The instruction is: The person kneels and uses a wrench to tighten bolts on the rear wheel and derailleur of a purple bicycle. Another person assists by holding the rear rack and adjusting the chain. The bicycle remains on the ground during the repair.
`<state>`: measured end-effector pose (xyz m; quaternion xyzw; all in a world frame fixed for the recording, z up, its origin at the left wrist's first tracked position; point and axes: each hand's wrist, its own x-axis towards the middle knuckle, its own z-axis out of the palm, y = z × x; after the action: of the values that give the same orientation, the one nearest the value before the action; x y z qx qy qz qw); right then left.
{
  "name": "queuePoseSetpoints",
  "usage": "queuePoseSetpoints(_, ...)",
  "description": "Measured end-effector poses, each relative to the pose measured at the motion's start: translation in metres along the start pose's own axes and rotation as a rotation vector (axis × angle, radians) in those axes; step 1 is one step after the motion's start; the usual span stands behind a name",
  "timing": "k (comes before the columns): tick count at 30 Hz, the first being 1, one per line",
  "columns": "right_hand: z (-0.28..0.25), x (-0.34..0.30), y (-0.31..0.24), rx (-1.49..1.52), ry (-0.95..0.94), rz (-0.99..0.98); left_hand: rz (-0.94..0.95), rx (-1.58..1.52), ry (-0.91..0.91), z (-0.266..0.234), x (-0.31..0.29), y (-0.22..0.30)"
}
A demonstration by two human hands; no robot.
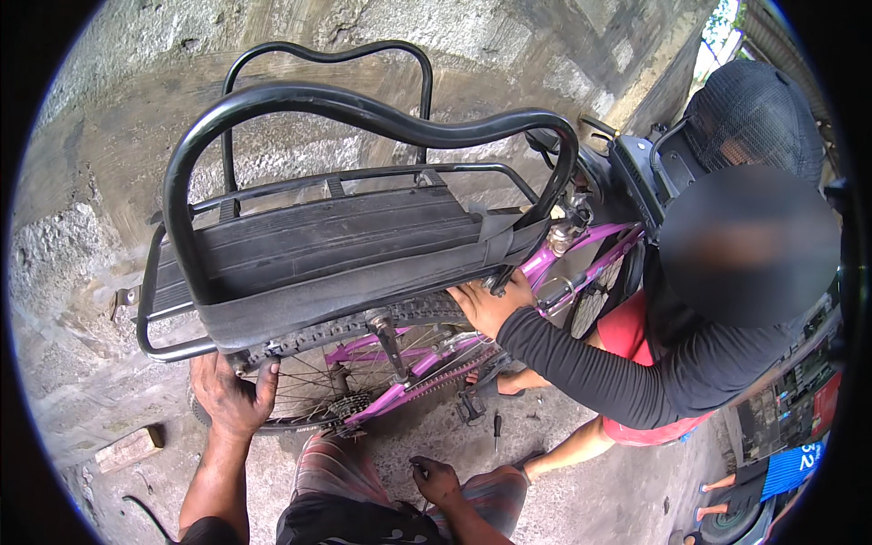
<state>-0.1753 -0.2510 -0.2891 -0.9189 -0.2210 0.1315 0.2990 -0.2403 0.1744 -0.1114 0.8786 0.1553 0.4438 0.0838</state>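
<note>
A pink bicycle [400,392] leans along the wall, with a black rear carrier rack [318,100] over its knobby rear tyre [418,310]. My left hand [232,395] grips the low rear end of the rack, beside the tyre; its fingertips go out of sight under the frame. Low in the middle, near my knee, my right hand [438,481] is closed round a small dark thing with a thin metal part, too small to name. Another person's hand [495,302] rests at the rack's front end, by the seat post [563,238].
That person, in a dark sleeve [590,368], crouches at the right. A screwdriver [497,431] lies on the concrete floor near the pedal [470,406]. A block [130,450] sits at the lower left. The rough wall [118,182] rises behind the bicycle. Someone in blue [792,470] is at far right.
</note>
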Motion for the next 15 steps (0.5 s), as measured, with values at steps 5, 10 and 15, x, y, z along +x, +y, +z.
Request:
queuePoseSetpoints(5, -0.005, 0.011, -0.007, 0.015, -0.021, 0.015, 0.022, -0.012, 0.043, 0.002, 0.009, 0.000)
queuePoseSetpoints(10, -0.005, 0.011, -0.009, 0.004, -0.035, 0.027, 0.017, -0.019, 0.038, -0.002, 0.012, 0.001)
queuePoseSetpoints(15, -0.001, 0.012, -0.002, 0.016, -0.046, 0.029, 0.028, 0.037, 0.069, -0.003, 0.019, 0.008)
